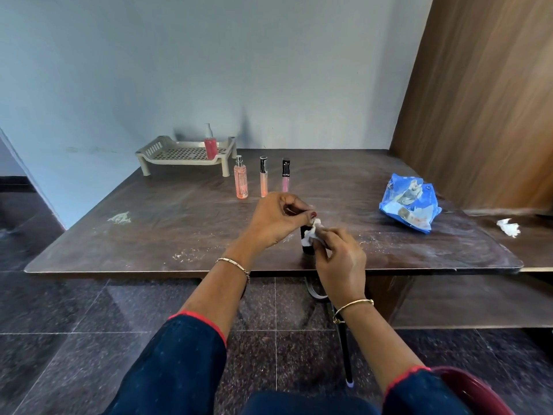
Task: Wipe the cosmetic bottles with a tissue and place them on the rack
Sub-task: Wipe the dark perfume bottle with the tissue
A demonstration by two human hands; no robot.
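Dark bottle (307,248), white crumpled tissue (311,233) pressed by both hands.

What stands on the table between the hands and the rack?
In the head view, three upright bottles in a row: a peach spray bottle, an orange gloss tube and a pink gloss tube. They stand just in front of the rack.
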